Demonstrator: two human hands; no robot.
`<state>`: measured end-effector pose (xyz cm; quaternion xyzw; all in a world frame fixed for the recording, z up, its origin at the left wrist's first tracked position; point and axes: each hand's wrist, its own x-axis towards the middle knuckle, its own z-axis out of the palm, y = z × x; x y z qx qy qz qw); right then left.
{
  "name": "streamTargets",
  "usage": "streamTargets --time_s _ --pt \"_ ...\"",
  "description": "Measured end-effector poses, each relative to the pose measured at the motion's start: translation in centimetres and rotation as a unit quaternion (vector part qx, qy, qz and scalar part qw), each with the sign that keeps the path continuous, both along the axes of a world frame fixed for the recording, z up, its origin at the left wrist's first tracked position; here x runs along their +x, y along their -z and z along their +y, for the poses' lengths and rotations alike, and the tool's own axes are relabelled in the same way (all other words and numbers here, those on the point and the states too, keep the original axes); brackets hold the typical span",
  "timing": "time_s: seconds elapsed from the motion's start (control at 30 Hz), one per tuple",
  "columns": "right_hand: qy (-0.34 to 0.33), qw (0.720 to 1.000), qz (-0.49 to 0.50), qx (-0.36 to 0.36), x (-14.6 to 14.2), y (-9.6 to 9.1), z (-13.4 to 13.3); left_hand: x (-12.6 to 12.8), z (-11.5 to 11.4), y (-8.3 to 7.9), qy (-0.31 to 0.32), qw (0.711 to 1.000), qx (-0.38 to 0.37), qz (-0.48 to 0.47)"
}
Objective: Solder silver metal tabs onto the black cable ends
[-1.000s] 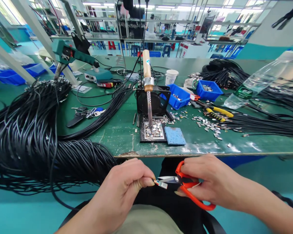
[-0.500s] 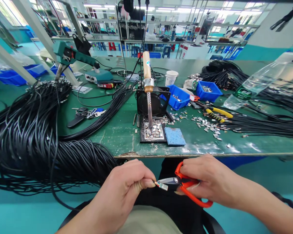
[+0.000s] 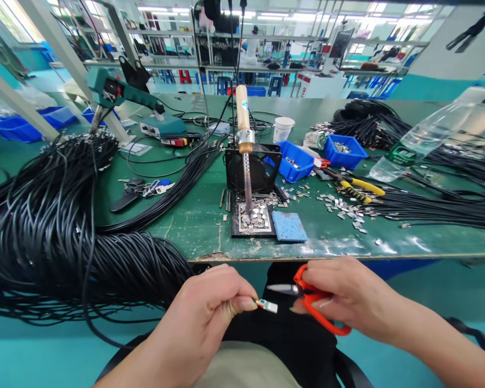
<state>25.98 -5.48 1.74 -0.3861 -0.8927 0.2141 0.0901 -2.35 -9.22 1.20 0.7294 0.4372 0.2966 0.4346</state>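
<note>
Both of my hands are in front of the tabletop's (image 3: 198,237) near edge, over my lap. Left hand (image 3: 214,307): thumb and forefinger pinched narrow at the wired end of a small silver connector (image 3: 269,306); its metal end sticks out toward my right. Right hand (image 3: 343,285): fingers curled around the handles of orange scissors (image 3: 297,291), blades nearly together, points aimed left, just apart from the connector.

Tabletop, middle of near edge: loose connectors (image 3: 255,218) heaped on a dark base, tip of a wooden-handled soldering iron (image 3: 243,110) among them; blue sponge (image 3: 289,226) beside the base, to its right. Black fan (image 3: 265,171) stands behind the heap. Left end: thick bundle of black cables (image 3: 137,264) spilling over the near edge; keys (image 3: 152,187) farther in. Toward the right edge: yellow-handled pliers (image 3: 367,186), more connectors scattered near them, two blue bins (image 3: 298,171) behind, clear bottle (image 3: 422,137) tilted. Paper cup (image 3: 283,129) stands nearer the far edge.
</note>
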Motion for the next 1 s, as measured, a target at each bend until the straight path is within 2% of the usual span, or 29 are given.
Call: streamTargets --time_s 0.07,0.13,0.2,0.27,0.43,0.53,0.63,0.67,0.73,0.8,0.87,0.93,1.0 --pt "0.111 0.993 -0.043 -0.008 1.0 -0.4 0.4 0.0 0.0 0.0 -0.007 1.000 0.000 0.007" --pt "0.227 0.970 -0.092 0.009 2.4 -0.7 1.1 0.0 -0.1 0.0 -0.012 1.000 0.000 0.016" --pt "0.285 0.949 -0.123 0.047 3.9 -0.6 2.1 0.1 0.0 0.0 -0.017 0.999 -0.002 0.027" --pt "0.307 0.939 -0.137 0.073 5.2 -0.1 3.1 0.2 0.0 0.0 -0.021 0.999 -0.006 0.037" --pt "0.308 0.935 -0.137 0.107 6.4 1.4 4.2 0.4 0.2 -0.1 -0.029 0.997 -0.036 0.064" --pt "0.311 0.933 -0.122 0.134 5.9 1.2 3.8 0.4 0.3 -0.4 -0.037 0.996 -0.056 0.066" --pt "0.349 0.925 -0.059 0.141 5.0 0.4 2.5 0.4 0.4 -0.7 -0.039 0.995 -0.068 0.058" --pt "0.361 0.924 -0.018 0.123 4.5 0.3 1.9 0.4 0.5 -0.8 -0.040 0.995 -0.072 0.056" --pt "0.348 0.934 0.075 0.036 3.4 0.0 0.6 0.5 0.7 -0.9 -0.045 0.995 -0.079 0.048" --pt "0.304 0.937 0.160 -0.062 2.1 -0.2 -0.7 0.6 0.8 -0.8 -0.049 0.994 -0.087 0.037" --pt "0.252 0.937 0.202 -0.136 0.7 -0.5 -2.0 0.7 1.0 -0.8 -0.050 0.994 -0.090 0.026" --pt "0.210 0.941 0.213 -0.156 -0.6 -0.9 -3.3 0.7 1.0 -0.8 -0.054 0.994 -0.089 0.020" --pt "0.175 0.956 0.206 -0.116 -1.5 -1.1 -4.6 0.6 0.9 -0.8 -0.058 0.994 -0.093 0.007"
